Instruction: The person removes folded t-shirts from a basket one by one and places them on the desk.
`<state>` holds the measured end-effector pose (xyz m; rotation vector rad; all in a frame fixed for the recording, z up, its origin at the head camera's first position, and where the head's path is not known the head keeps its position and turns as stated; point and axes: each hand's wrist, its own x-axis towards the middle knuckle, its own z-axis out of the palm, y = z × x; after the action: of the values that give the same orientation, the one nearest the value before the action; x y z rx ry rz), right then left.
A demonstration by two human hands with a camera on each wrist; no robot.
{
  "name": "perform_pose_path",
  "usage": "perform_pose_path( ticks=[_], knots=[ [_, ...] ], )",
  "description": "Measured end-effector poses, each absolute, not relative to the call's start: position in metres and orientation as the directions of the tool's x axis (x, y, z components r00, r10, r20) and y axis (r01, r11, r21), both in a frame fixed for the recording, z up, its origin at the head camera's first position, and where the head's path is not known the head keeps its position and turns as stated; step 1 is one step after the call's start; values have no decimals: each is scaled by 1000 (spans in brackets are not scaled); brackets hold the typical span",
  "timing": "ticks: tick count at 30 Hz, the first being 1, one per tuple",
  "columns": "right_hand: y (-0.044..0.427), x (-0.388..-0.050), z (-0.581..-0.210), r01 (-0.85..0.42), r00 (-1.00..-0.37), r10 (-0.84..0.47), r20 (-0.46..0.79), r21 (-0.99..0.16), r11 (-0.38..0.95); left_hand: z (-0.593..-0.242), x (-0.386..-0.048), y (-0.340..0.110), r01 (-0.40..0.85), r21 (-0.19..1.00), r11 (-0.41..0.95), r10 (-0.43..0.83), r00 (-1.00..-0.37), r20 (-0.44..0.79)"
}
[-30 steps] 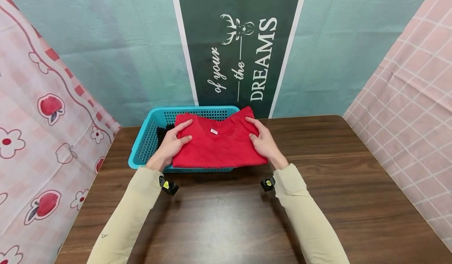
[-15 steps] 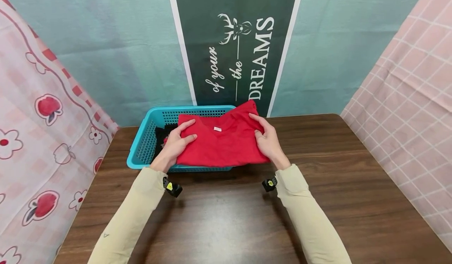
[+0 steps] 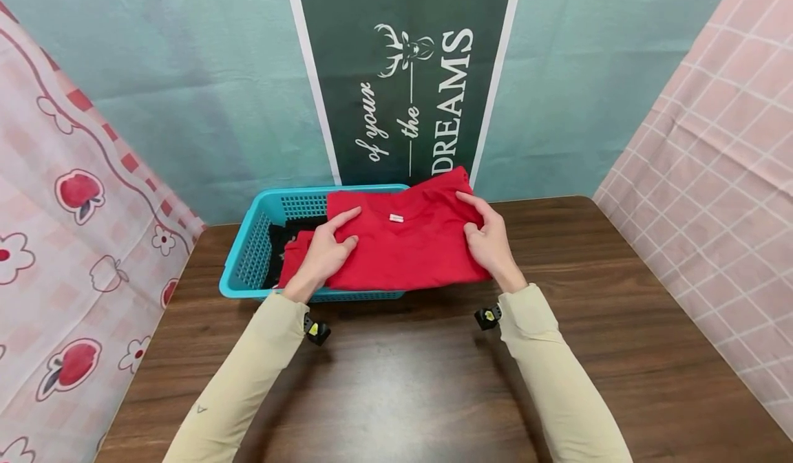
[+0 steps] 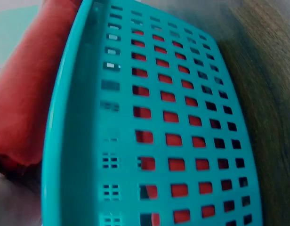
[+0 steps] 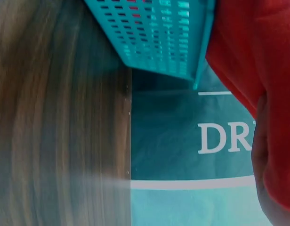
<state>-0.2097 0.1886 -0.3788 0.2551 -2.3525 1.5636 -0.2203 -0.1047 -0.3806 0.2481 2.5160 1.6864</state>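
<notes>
Gripping red shirt (image 3: 409,256) mid-frame by both sides with left hand (image 3: 325,251) and right hand (image 3: 492,244); likely light, limp, best pinched there.

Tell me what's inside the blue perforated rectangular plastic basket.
Inside the basket, black fabric and a red cloth piece show at the left. The folded red fabric shirt held above hides most of the rest.
</notes>
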Motion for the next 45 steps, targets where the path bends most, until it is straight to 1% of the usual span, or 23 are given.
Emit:
perform_pose_path(
  ticks=[3, 7, 9, 12, 16, 19, 26, 32, 35, 39, 45],
  knots=[
    [191, -201, -367, -315, -936, 12, 353, -850, 421, -380, -220, -98, 104, 911, 399, 195, -980, 27],
    [195, -194, -361, -326, -928, 10, 372, -827, 459, -380, -219, -90, 152, 870, 468, 219, -974, 52],
    [198, -192, -360, -335, -922, 17, 387, -817, 470, -380, -218, -86, 186, 844, 504, 242, -968, 68],
    [210, -201, -374, -333, -917, 34, 397, -811, 481, -377, -217, -80, 225, 817, 530, 274, -958, 87],
    [225, -213, -392, -336, -912, 49, 408, -808, 483, -374, -216, -72, 222, 838, 498, 275, -957, 91],
    [229, -212, -391, -334, -909, 66, 412, -814, 476, -374, -215, -67, 212, 856, 472, 272, -958, 87],
    [236, -208, -388, -286, -914, 124, 385, -832, 476, -373, -217, -57, 194, 871, 451, 281, -957, 68],
    [235, -195, -372, -269, -917, 143, 372, -843, 466, -372, -218, -50, 180, 879, 442, 294, -955, 48],
    [236, -191, -367, -238, -920, 174, 352, -852, 466, -371, -218, -45, 181, 880, 438, 299, -953, 47],
    [247, -198, -376, -162, -926, 238, 295, -875, 456, -371, -218, -37, 183, 877, 444, 303, -952, 45],
    [260, -203, -386, -69, -915, 347, 207, -926, 371, -371, -216, -23, 195, 877, 440, 330, -943, 45]
  ],
)
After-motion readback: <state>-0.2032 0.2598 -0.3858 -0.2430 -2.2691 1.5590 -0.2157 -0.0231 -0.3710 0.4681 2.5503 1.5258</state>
